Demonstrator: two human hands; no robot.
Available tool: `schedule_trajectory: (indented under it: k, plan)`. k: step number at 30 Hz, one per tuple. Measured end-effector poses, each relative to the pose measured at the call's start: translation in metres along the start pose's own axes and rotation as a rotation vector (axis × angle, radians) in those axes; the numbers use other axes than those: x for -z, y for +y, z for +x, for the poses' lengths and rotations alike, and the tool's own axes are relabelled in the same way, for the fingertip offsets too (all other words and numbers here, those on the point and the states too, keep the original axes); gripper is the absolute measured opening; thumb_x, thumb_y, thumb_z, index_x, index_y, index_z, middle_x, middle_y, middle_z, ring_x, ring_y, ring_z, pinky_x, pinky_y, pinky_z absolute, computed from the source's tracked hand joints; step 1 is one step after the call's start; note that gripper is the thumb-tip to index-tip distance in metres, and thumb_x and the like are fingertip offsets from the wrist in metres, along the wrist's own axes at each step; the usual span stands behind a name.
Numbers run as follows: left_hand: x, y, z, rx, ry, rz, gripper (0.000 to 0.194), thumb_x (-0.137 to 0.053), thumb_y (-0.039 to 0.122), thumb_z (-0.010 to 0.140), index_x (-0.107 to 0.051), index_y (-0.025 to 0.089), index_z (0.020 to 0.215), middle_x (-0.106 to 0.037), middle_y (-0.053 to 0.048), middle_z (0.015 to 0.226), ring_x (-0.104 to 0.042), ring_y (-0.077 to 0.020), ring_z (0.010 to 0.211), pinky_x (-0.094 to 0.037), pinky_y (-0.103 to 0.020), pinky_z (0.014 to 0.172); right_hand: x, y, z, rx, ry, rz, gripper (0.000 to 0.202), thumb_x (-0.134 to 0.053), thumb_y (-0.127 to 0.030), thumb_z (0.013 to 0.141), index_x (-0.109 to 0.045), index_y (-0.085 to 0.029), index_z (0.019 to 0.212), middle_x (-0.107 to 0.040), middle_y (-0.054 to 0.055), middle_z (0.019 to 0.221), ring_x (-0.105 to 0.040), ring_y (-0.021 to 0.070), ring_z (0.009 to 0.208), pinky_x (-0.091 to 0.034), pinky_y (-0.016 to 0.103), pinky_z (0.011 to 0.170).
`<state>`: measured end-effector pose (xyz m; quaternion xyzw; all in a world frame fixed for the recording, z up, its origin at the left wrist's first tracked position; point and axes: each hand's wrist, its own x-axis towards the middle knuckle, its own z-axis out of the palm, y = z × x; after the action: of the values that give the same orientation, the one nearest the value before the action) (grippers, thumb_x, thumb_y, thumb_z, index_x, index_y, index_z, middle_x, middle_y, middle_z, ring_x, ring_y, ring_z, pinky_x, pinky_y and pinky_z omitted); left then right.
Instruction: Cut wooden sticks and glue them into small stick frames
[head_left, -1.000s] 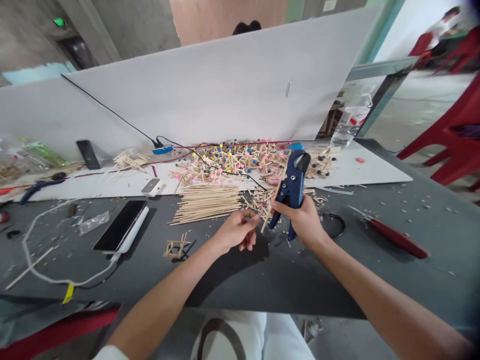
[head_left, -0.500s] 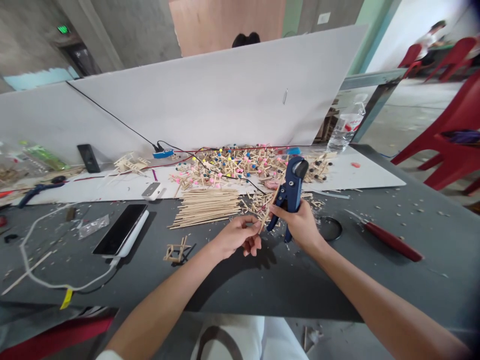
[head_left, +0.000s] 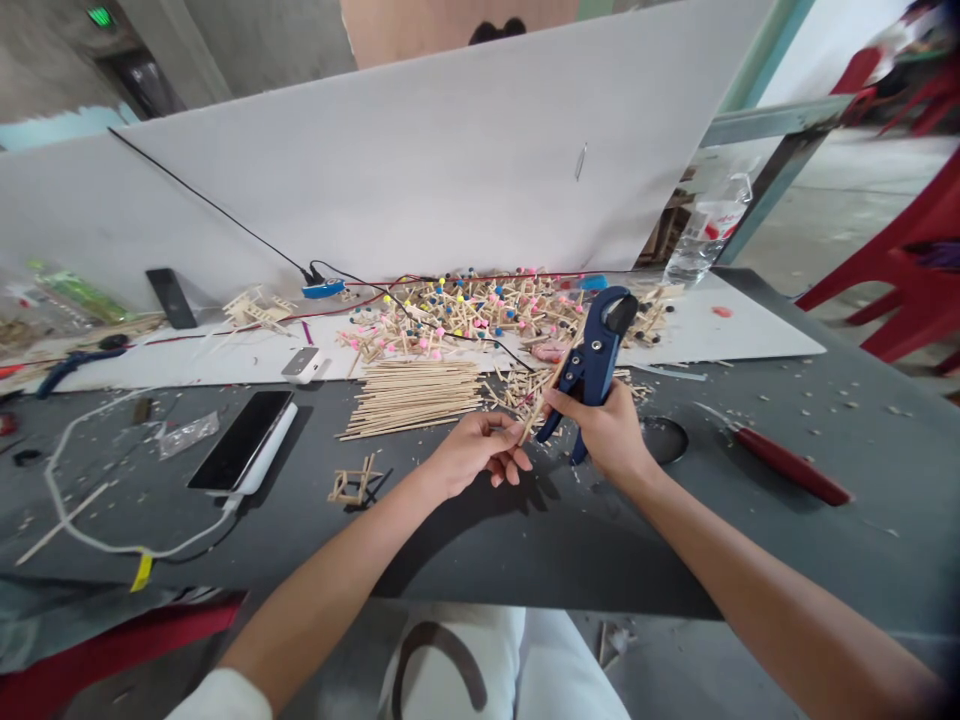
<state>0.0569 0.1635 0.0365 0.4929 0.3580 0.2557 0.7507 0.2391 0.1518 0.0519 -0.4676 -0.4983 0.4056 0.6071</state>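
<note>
Between thumb and fingers, my left hand (head_left: 476, 452) pinches the lower end of a thin wooden stick (head_left: 534, 415). The stick slants up to the right, alongside the tool in my other hand. My right hand (head_left: 613, 432) is closed around a blue pipe cutter (head_left: 598, 348), its dark jaw pointing up and its handles down. My right thumb and fingertips lie against the stick too. A row of long wooden sticks (head_left: 416, 398) lies just beyond my left hand. Short cut pieces (head_left: 517, 392) are heaped behind my hands, partly hidden by them.
A heap of sticks with coloured balls (head_left: 465, 310) lies on the white board. A small stick frame (head_left: 354, 485) and a phone on a white power bank (head_left: 244, 440) are left; a red-handled knife (head_left: 791, 465), a black ring-shaped lid (head_left: 666, 440) and a water bottle (head_left: 709, 230) are right.
The camera view has tilted down slightly, so the table things appear higher. Both hands keep their hold on the stick and the cutter, with hardly any shift between them.
</note>
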Motion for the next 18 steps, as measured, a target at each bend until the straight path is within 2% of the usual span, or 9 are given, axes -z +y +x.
schedule_trajectory:
  k: [4,14,18]
  plan:
    - [-0.0006,0.0,-0.0008,0.0,0.014,0.017,0.045,-0.075,0.052,0.073,-0.053,0.014,0.08,-0.069,-0.006,0.065,-0.062,-0.0115,0.046,-0.038,-0.017,0.036,0.0,0.0036,0.0006,-0.033,0.004,0.038,0.021,-0.077,-0.032,0.071,-0.065,-0.018,0.081,-0.065,0.001,0.068,-0.059,0.0157,0.059,-0.052,0.029,0.061]
    - [-0.0025,-0.0006,-0.0013,-0.032,0.04,0.013,0.042,-0.078,0.045,0.072,-0.057,0.011,0.085,-0.071,-0.008,0.066,-0.066,-0.0142,0.051,-0.046,-0.017,0.04,-0.0016,0.0029,-0.0016,-0.045,0.016,-0.013,0.022,-0.075,-0.037,0.073,-0.063,-0.018,0.073,-0.065,0.002,0.065,-0.061,0.0173,0.059,-0.053,0.031,0.061]
    - [-0.0044,-0.0002,-0.0021,-0.044,0.06,0.021,0.04,-0.078,0.043,0.074,-0.056,0.011,0.084,-0.071,-0.008,0.065,-0.067,-0.0147,0.05,-0.048,-0.018,0.042,-0.0039,-0.0001,-0.0023,-0.026,0.024,-0.022,0.025,-0.075,-0.039,0.073,-0.063,-0.018,0.08,-0.064,0.001,0.065,-0.06,0.0173,0.059,-0.054,0.032,0.063]
